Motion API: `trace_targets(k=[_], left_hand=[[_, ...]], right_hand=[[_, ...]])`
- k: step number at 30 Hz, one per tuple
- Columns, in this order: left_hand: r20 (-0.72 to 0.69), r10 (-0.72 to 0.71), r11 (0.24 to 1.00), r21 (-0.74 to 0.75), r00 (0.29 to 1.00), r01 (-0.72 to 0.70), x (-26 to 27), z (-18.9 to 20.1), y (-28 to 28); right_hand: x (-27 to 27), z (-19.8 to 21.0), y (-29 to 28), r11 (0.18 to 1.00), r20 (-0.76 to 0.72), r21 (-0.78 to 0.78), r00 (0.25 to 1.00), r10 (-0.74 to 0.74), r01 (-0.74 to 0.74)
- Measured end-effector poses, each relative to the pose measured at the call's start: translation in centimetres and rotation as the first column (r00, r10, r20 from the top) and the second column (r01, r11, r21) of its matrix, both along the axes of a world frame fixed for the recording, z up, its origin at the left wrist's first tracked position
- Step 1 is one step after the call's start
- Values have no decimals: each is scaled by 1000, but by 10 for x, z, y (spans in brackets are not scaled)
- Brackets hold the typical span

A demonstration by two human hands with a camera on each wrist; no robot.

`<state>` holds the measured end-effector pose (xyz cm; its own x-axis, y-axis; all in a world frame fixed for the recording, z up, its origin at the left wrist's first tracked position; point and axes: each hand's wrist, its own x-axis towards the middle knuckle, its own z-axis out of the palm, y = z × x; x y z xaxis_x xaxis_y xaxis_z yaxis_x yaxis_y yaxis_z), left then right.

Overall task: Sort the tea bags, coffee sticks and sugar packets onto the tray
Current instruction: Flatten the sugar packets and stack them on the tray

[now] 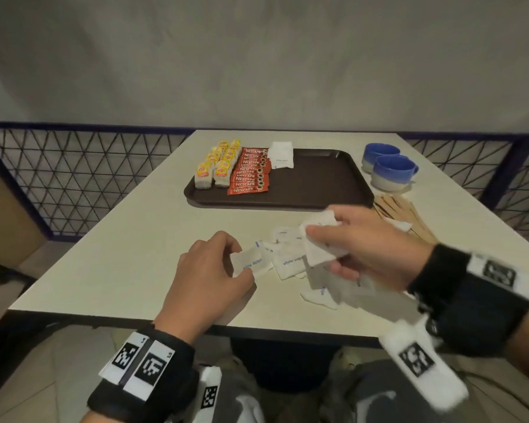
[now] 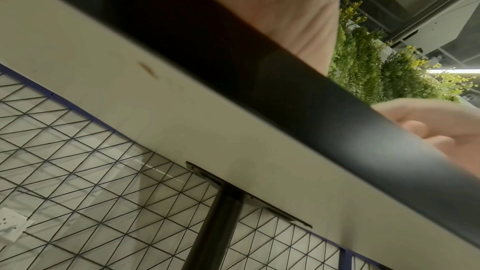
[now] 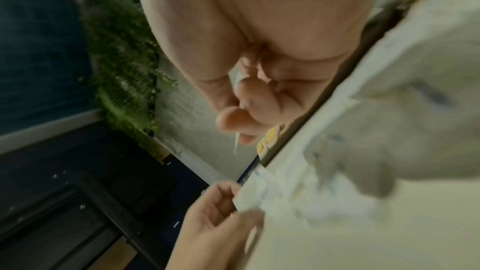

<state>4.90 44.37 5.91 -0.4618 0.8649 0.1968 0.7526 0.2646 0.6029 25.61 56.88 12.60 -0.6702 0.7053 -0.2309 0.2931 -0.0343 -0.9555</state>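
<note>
Pinching one sugar packet (image 1: 248, 264) at the near part of the surface (image 1: 141, 239), the left hand (image 1: 209, 270) sat beside loose sugar packets (image 1: 293, 261). The right hand (image 1: 358, 242) gripped several white packets (image 1: 318, 239) above them. Tea bags (image 1: 216, 167), coffee sticks (image 1: 251, 172) and stacked sugar (image 1: 281, 155) lay on the tray (image 1: 318, 181).

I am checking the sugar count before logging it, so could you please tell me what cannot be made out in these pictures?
- Head view: the right hand covers part of its sugar packets; how many it holds is unclear.
- Head view: the loose sugar packets overlap, so no exact count.
- Left wrist view: the table edge hides the left hand's grip.
- Right wrist view: motion blur smears the tabletop packets.
- Head view: the wooden stirrers lie partly behind the right hand.
</note>
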Motion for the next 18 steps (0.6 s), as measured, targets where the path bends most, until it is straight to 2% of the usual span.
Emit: trace_targets(k=[2,8,11,15,16,18], left_hand=[[77,-11,998,59,997,7,4,0,-3],[330,-3,938,329,944,-112,4,-4,-3],[472,-121,931,358,873,-65,24,-2,2],[617,-256,931,366,744,17,58,4,16],[634,-265,930,366,727,20,61,4,19],[609,-268,925,380,747,22,64,3,22]], right_hand=[[13,-20,-16,983,-79,-178,996,-51,36],[25,-57,-21,977,-213,-112,956,-200,179],[29,-56,-22,983,-264,-100,949,-173,151],[34,-58,-23,977,-381,-178,907,-179,119],[35,-59,-23,976,-406,-187,895,-183,115],[35,-61,-24,977,-448,-188,876,-178,102]])
